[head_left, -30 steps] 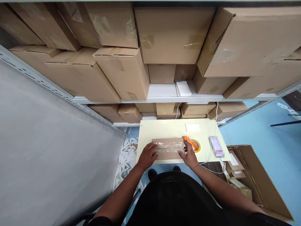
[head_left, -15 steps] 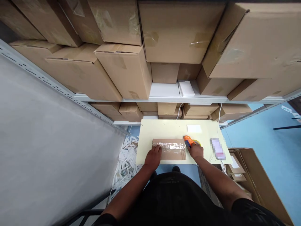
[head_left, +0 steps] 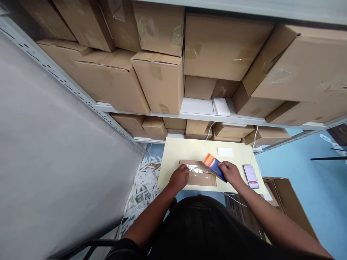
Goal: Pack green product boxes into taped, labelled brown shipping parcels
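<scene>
A small cardboard box (head_left: 202, 179) lies on the pale yellow table (head_left: 169, 151), with shiny clear tape (head_left: 196, 168) along its top. My left hand (head_left: 179, 178) grips the box's left end, its fingers curled over the edge. In my right hand (head_left: 230, 172) is an orange and blue tape dispenser (head_left: 215, 168), slightly blurred. It is tilted, its orange end pointing up and left, above the right end of the box. My right fingers wrap round its blue part.
Shelves ahead hold several large cardboard boxes (head_left: 159, 83). A phone (head_left: 251, 176) lies at the table's right side, and a white card (head_left: 225, 151) near the back. White paper strips (head_left: 138, 184) heap on the floor at left. An open carton (head_left: 287, 195) stands at right.
My right hand has lifted and turned the tape dispenser, so its blue side now shows over the box's right end. My left hand stays on the box. The head view has shifted slightly.
</scene>
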`<state>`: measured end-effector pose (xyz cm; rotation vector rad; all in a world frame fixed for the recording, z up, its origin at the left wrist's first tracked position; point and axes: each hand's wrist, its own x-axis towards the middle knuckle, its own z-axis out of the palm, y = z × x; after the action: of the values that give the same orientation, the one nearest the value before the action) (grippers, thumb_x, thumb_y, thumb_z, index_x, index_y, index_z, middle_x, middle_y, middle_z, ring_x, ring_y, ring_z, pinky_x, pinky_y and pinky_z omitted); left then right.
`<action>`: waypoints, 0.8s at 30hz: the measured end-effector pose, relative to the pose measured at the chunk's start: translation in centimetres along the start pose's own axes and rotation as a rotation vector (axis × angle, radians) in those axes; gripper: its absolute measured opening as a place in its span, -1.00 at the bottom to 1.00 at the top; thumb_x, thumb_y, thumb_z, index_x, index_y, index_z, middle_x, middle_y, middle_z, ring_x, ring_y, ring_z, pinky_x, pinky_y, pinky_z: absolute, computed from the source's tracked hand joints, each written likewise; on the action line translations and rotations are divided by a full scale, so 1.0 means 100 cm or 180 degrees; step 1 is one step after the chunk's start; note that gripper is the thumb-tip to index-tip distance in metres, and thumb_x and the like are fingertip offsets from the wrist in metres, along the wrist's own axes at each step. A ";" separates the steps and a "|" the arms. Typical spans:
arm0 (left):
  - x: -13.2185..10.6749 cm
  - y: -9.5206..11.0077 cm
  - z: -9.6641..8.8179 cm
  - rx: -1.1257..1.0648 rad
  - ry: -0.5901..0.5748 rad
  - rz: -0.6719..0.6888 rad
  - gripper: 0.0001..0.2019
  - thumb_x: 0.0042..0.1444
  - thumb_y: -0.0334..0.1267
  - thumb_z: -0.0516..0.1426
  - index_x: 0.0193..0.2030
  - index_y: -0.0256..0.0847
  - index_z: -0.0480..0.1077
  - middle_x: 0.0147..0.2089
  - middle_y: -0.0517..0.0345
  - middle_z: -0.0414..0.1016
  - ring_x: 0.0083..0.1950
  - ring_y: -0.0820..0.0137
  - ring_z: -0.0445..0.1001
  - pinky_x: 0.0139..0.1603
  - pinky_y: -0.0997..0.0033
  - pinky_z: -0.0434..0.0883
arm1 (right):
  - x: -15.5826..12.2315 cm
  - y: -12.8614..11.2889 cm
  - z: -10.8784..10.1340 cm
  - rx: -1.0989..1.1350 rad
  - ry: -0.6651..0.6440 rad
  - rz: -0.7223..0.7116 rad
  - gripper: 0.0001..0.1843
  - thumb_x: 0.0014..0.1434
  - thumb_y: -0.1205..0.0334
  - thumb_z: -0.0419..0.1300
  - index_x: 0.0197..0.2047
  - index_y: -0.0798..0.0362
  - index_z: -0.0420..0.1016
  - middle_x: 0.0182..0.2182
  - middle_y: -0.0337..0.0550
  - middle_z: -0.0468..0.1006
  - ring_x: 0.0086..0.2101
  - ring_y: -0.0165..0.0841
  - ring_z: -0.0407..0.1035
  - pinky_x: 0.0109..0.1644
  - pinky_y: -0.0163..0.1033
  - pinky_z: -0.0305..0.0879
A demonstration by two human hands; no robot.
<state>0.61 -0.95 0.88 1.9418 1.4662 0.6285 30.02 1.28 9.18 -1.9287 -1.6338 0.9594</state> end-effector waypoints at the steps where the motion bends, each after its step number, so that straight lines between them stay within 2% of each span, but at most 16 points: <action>1: 0.003 0.001 -0.006 -0.0358 0.0029 -0.0241 -0.72 0.33 -0.25 0.02 -0.16 -0.18 0.58 -0.09 -0.02 0.56 -0.04 0.24 0.54 0.06 0.22 0.50 | -0.001 -0.015 0.011 -0.0040 -0.0161 -0.0083 -0.48 0.24 -0.23 0.09 -0.53 -0.01 0.39 -0.60 -0.26 0.44 -0.48 -0.31 0.36 -0.40 -0.28 0.13; 3: 0.010 0.001 -0.018 -0.1273 -0.0024 -0.0908 -0.60 0.36 -0.02 0.00 -0.23 -0.20 0.57 -0.29 0.03 0.55 -0.21 0.26 0.54 -0.13 0.26 0.51 | 0.001 -0.039 0.035 -0.0212 -0.0464 -0.0155 -0.42 0.22 -0.31 0.11 -0.56 0.00 0.40 -0.61 -0.26 0.43 -0.50 -0.33 0.35 -0.42 -0.30 0.11; 5: 0.014 0.001 -0.029 -0.2293 -0.0179 -0.1441 -0.46 0.33 0.19 -0.02 -0.20 -0.24 0.57 -0.36 0.05 0.55 -0.32 0.30 0.52 -0.29 0.32 0.48 | 0.004 -0.055 0.055 -0.0397 -0.0653 -0.0189 -0.40 0.21 -0.34 0.12 -0.56 0.00 0.41 -0.63 -0.26 0.42 -0.51 -0.34 0.34 -0.43 -0.30 0.08; 7: 0.014 0.003 -0.037 -0.3038 -0.0234 -0.1611 -0.40 0.23 0.29 0.08 -0.13 -0.28 0.57 -0.32 0.04 0.57 -0.33 0.33 0.50 -0.35 0.38 0.44 | 0.007 -0.064 0.067 -0.0531 -0.0731 -0.0248 -0.40 0.22 -0.34 0.12 -0.56 -0.01 0.42 -0.63 -0.26 0.42 -0.51 -0.35 0.34 -0.43 -0.30 0.06; 9: 0.012 0.006 -0.041 -0.3378 -0.0114 -0.1637 -0.41 0.10 0.28 0.22 -0.12 -0.31 0.56 -0.30 0.04 0.57 -0.33 0.38 0.47 -0.37 0.44 0.39 | 0.010 -0.066 0.071 -0.0615 -0.0773 -0.0309 -0.41 0.22 -0.34 0.13 -0.55 -0.01 0.43 -0.62 -0.25 0.44 -0.50 -0.35 0.35 -0.42 -0.30 0.05; 11: 0.009 0.009 -0.041 -0.3554 0.0066 -0.1706 -0.42 0.03 0.25 0.29 -0.15 -0.31 0.56 -0.31 0.06 0.56 -0.35 0.42 0.44 -0.39 0.49 0.34 | 0.012 -0.066 0.070 -0.0672 -0.0818 -0.0329 -0.40 0.23 -0.35 0.13 -0.55 -0.01 0.44 -0.62 -0.24 0.44 -0.50 -0.34 0.35 -0.42 -0.30 0.04; 15: 0.004 0.013 -0.034 -0.3858 0.0266 -0.1783 -0.50 -0.01 0.16 0.32 -0.20 -0.29 0.56 -0.33 0.10 0.54 -0.38 0.46 0.41 -0.39 0.50 0.31 | 0.015 -0.068 0.067 -0.0746 -0.0896 -0.0385 -0.36 0.23 -0.39 0.11 -0.56 -0.01 0.43 -0.61 -0.24 0.44 -0.50 -0.34 0.34 -0.42 -0.29 0.03; 19: 0.003 0.008 -0.029 -0.3296 0.0362 -0.1843 -0.70 0.03 -0.02 0.29 -0.35 -0.26 0.52 -0.45 0.18 0.48 -0.48 0.49 0.35 -0.42 0.49 0.31 | 0.016 -0.072 0.067 -0.0920 -0.0977 -0.0457 -0.35 0.24 -0.40 0.10 -0.56 -0.02 0.45 -0.61 -0.22 0.45 -0.51 -0.33 0.33 -0.42 -0.28 0.02; 24: -0.005 -0.020 -0.035 -0.2607 0.0680 -0.2018 -0.77 0.10 -0.11 0.20 -0.27 -0.24 0.53 -0.43 0.18 0.53 -0.48 0.46 0.42 -0.43 0.48 0.34 | 0.019 -0.069 0.057 -0.1335 -0.1095 -0.0560 -0.34 0.26 -0.40 0.08 -0.49 -0.02 0.57 -0.55 -0.13 0.56 -0.46 -0.28 0.41 -0.40 -0.26 0.04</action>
<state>-3.29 -0.39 1.85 0.7554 1.5023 0.9474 21.33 4.01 9.88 -1.9020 -2.3172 0.9763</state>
